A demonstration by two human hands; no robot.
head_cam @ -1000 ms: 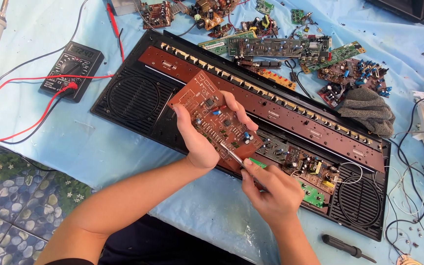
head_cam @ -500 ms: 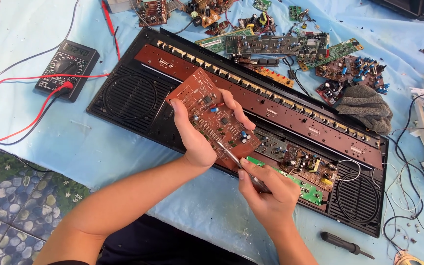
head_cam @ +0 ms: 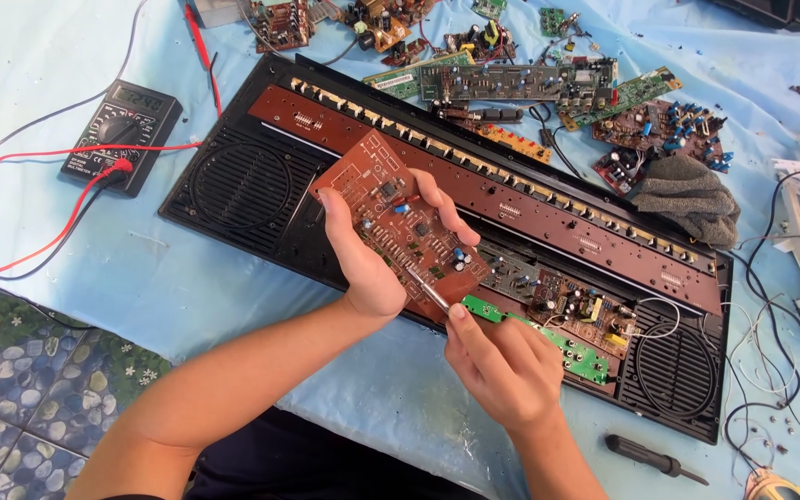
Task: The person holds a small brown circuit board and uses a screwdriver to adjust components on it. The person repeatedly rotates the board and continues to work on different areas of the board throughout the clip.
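Observation:
My left hand (head_cam: 369, 262) grips a brown circuit board (head_cam: 400, 218), tilted above a long black device shell (head_cam: 261, 194) with round speaker grilles. My right hand (head_cam: 502, 366) pinches a thin metal tool (head_cam: 425, 286) whose tip rests on the board's lower part. A small green circuit board (head_cam: 576, 356) lies inside the shell just right of my right hand.
A black multimeter (head_cam: 122, 134) with red leads lies at the left. Several loose circuit boards (head_cam: 520, 83) are spread along the back. A grey cloth (head_cam: 687, 194) sits at the right, a dark-handled screwdriver (head_cam: 650, 458) at the lower right. Tiled floor (head_cam: 11, 407) shows past the blue cover's edge.
My right hand has shifted slightly left and up with the tool against the board. The left hand keeps its hold on the brown board.

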